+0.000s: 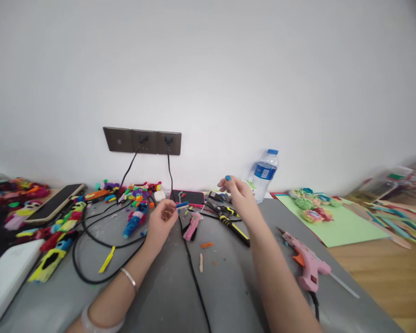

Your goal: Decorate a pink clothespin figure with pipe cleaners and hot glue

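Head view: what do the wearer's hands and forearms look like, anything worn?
No gloves, no sleeves in frame. Left hand: slim silvery bangle on the forearm, wider translucent whitish band nearer the elbow. Right hand: no band visible; blue spot at a fingertip, can't tell if nail colour.

Bright, even, diffuse light; exact direction hard to tell. Wall [208,83] reads pale grey, darkening toward the top corners, worst top right. Counter [225,296] has a dull sheen, shadows soft, a faint one on the wall left of the bottle [265,172]. Wide-angle stretch: bottle leans outward, paper strips [402,222] at right edge smeared. Far-left pile [14,189] blurry too. Center clearest around left hand [162,222] and right hand [238,194], fine detail soft.
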A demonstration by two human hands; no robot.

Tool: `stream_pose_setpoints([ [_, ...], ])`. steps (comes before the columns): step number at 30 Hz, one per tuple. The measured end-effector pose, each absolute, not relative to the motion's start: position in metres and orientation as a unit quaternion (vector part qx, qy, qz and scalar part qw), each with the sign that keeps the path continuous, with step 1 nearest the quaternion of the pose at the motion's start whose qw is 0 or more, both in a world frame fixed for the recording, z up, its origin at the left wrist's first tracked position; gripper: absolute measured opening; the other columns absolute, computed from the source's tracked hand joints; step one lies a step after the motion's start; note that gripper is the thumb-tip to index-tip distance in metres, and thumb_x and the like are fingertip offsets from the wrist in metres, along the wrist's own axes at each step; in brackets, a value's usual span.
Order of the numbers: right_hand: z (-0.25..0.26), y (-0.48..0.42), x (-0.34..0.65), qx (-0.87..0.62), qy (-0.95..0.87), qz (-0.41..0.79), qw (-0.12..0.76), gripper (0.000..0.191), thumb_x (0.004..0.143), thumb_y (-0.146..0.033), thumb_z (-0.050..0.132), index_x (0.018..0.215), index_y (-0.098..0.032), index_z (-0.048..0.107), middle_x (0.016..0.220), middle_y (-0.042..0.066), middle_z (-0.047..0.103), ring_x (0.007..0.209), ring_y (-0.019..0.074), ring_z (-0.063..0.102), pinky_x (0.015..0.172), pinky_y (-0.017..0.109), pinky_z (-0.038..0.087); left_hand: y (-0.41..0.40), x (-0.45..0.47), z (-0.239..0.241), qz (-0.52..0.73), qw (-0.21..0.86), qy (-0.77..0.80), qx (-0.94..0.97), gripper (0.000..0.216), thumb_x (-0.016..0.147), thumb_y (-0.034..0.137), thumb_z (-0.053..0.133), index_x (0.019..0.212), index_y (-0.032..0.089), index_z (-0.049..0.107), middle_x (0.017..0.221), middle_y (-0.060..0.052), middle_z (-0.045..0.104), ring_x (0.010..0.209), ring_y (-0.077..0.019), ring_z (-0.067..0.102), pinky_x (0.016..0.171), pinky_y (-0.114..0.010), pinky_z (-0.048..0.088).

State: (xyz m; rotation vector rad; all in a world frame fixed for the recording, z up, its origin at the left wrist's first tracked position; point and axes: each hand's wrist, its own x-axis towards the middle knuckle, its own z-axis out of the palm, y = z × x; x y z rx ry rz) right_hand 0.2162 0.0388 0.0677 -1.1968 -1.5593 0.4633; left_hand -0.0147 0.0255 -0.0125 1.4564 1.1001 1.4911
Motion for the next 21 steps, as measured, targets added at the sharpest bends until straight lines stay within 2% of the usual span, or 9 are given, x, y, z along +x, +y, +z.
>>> stream_pose_setpoints([
  [3,0.082,0.012,0.248,-0.561,-0.664,0.156,0.469,0.02,0.089,-0.04,0.047,0.089,-0.022,0.057,0.082,0.004,0.066,0.073,0.0194,0.061,0.063,0.029,0.045,0.027,-0.015,-0.013,0.588,0.382,0.421,0.575,0.016,0.073,0.023,0.067,0.086,0.019,0.058,0.074,0.001,0.06,0.064,-0.0129,0.059,0.06,-0.023,0.047],
  [5,0.084,-0.012,0.275,-0.622,-0.651,0.128,0.415,0.023,0.086,-0.04,0.051,0.098,-0.023,0.058,0.086,0.006,0.069,0.074,0.0204,0.063,0.062,0.03,0.047,0.027,-0.014,-0.013,0.589,0.381,0.422,0.574,0.016,0.072,0.023,0.068,0.085,0.019,0.059,0.073,0.002,0.06,0.063,-0.0124,0.058,0.059,-0.022,0.046],
  [6,0.083,-0.026,0.291,-0.657,-0.641,0.114,0.38,0.024,0.085,-0.042,0.051,0.094,-0.023,0.06,0.084,0.007,0.07,0.073,0.0213,0.064,0.061,0.031,0.047,0.027,-0.014,-0.013,0.589,0.379,0.424,0.574,0.016,0.072,0.023,0.068,0.085,0.02,0.059,0.071,0.002,0.059,0.062,-0.0123,0.057,0.058,-0.022,0.046],
  [8,0.073,-0.054,0.324,-0.742,-0.603,0.111,0.271,0.028,0.081,-0.047,0.053,0.069,-0.023,0.059,0.067,0.007,0.067,0.06,0.0222,0.062,0.055,0.033,0.044,0.027,-0.013,-0.012,0.588,0.374,0.427,0.576,0.016,0.071,0.023,0.068,0.084,0.02,0.06,0.069,0.003,0.058,0.062,-0.0122,0.056,0.057,-0.021,0.044],
  [10,0.055,-0.081,0.356,-0.814,-0.53,0.182,0.149,0.04,0.079,-0.051,0.055,0.049,-0.024,0.052,0.054,0.01,0.062,0.049,0.0222,0.058,0.051,0.035,0.043,0.027,-0.011,-0.011,0.59,0.368,0.424,0.58,0.014,0.071,0.022,0.067,0.083,0.02,0.06,0.07,0.003,0.058,0.063,-0.0122,0.057,0.057,-0.021,0.044],
  [13,0.02,-0.109,0.388,-0.845,-0.436,0.292,0.105,0.045,0.079,-0.056,0.054,0.045,-0.027,0.054,0.056,0.014,0.065,0.044,0.0212,0.057,0.054,0.038,0.045,0.027,-0.01,-0.012,0.591,0.361,0.415,0.59,0.012,0.072,0.022,0.065,0.083,0.019,0.059,0.073,0.002,0.06,0.065,-0.0121,0.057,0.059,-0.021,0.044],
  [15,-0.001,-0.118,0.396,-0.852,-0.407,0.314,0.097,0.049,0.076,-0.062,0.051,0.043,-0.026,0.05,0.048,0.011,0.062,0.042,0.0217,0.056,0.054,0.038,0.045,0.028,-0.01,-0.013,0.587,0.358,0.415,0.596,0.012,0.072,0.022,0.063,0.083,0.019,0.059,0.073,0.002,0.06,0.064,-0.012,0.057,0.058,-0.021,0.044],
  [17,-0.016,-0.12,0.397,-0.852,-0.42,0.293,0.114,0.053,0.075,-0.067,0.047,0.044,-0.025,0.05,0.045,0.008,0.06,0.046,0.0231,0.058,0.057,0.037,0.046,0.028,-0.01,-0.013,0.581,0.358,0.417,0.6,0.011,0.072,0.022,0.062,0.083,0.019,0.059,0.072,0.002,0.059,0.064,-0.0119,0.057,0.058,-0.021,0.044],
  [21,-0.025,-0.121,0.393,-0.879,-0.419,0.186,0.133,0.052,0.07,-0.068,0.053,0.044,-0.023,0.05,0.051,0.008,0.061,0.057,0.0267,0.063,0.057,0.035,0.046,0.029,-0.011,-0.014,0.575,0.358,0.418,0.605,0.012,0.072,0.022,0.062,0.083,0.019,0.058,0.074,0.002,0.059,0.063,-0.0122,0.057,0.059,-0.022,0.044],
])
